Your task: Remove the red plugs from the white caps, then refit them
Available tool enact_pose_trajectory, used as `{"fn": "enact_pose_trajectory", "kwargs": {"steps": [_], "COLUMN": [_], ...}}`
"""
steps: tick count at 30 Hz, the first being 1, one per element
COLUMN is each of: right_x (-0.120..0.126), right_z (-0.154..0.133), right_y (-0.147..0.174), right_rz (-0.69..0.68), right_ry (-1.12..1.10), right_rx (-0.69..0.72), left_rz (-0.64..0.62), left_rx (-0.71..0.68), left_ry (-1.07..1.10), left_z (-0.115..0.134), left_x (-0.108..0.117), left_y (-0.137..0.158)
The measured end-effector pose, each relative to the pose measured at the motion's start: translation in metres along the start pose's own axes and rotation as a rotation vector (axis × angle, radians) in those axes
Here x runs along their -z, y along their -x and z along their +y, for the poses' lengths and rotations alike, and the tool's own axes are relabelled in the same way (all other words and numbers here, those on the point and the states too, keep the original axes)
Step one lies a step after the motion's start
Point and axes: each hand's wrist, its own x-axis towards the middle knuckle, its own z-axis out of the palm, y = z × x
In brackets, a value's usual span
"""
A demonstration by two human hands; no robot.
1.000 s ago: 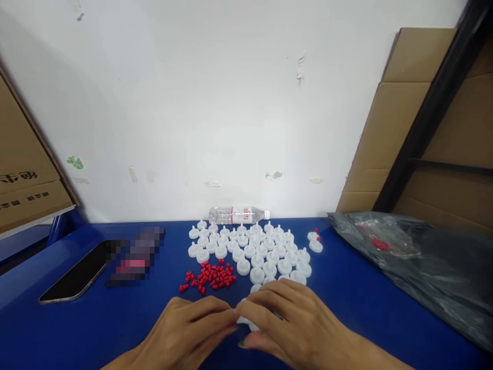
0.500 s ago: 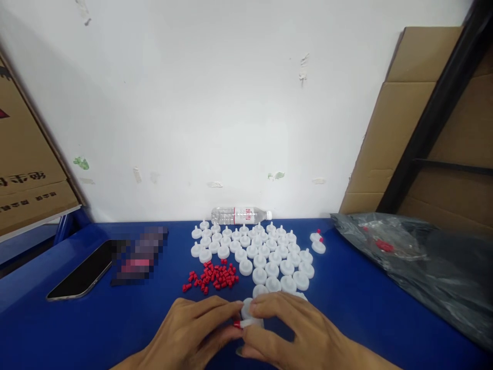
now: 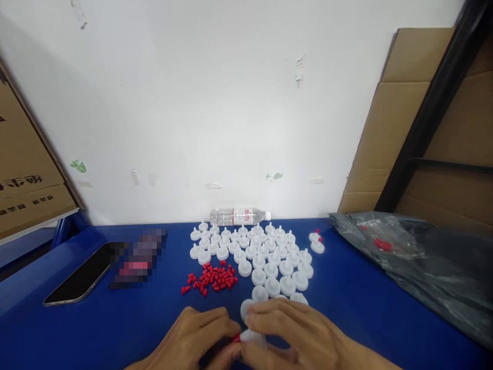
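Note:
Near the table's front edge, my right hand (image 3: 298, 329) is closed round a white nozzle lid (image 3: 253, 336), tilted so that its spout points left. My left hand (image 3: 198, 334) pinches a small red cap (image 3: 236, 338) at the tip of that spout. Fingers partly hide both pieces, so how far the cap sits on the spout cannot be told. Another white lid (image 3: 246, 310) lies just behind my right fingers. Beyond my hands spreads a group of white nozzle lids (image 3: 271, 270), spouts up, and to its left a loose pile of red caps (image 3: 213, 278).
A clear plastic bottle (image 3: 241, 217) lies against the wall. Two red-tipped lids (image 3: 317, 246) stand apart at right, near a grey plastic bag (image 3: 389, 267). A phone (image 3: 79, 275) and a blurred flat item (image 3: 140, 257) lie at left. Cardboard (image 3: 404, 118) leans at right.
Both hands have come slightly nearer to me with the white lid and red cap between them. The view has shifted a little; the lids on the table look unmoved.

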Motion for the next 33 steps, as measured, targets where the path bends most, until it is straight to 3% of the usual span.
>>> {"fn": "enact_pose_trajectory", "kwargs": {"steps": [2, 5, 11, 13, 18, 25, 28, 33], "right_x": [0.008, 0.024, 0.069, 0.08, 0.088, 0.084, 0.084, 0.086], "right_z": [0.01, 0.034, 0.085, 0.097, 0.121, 0.125, 0.12, 0.118], "right_y": [-0.001, 0.002, 0.004, 0.005, 0.02, 0.027, 0.024, 0.024], "right_rz": [-0.029, 0.012, 0.115, 0.084, -0.069, -0.435, -0.589, -0.715], "right_ry": [0.122, 0.229, 0.482, 0.533, 0.614, 0.723, 0.652, 0.566], "right_rx": [0.081, 0.03, -0.353, -0.498, -0.811, -0.886, -0.98, -1.095], "left_rz": [0.024, 0.041, 0.057, 0.047, 0.019, -0.067, -0.094, -0.141], "left_rx": [-0.054, -0.011, 0.105, 0.119, 0.135, 0.139, 0.156, 0.168], "left_ry": [-0.007, -0.052, -0.013, 0.011, -0.05, -0.162, -0.177, -0.203], "left_z": [-0.005, -0.014, -0.025, -0.027, -0.032, -0.046, -0.048, -0.047], "left_x": [0.004, 0.01, 0.01, 0.008, 0.006, 0.003, 0.002, 0.001], "left_y": [-0.002, -0.002, -0.001, -0.002, -0.005, -0.007, -0.006, -0.007]}}
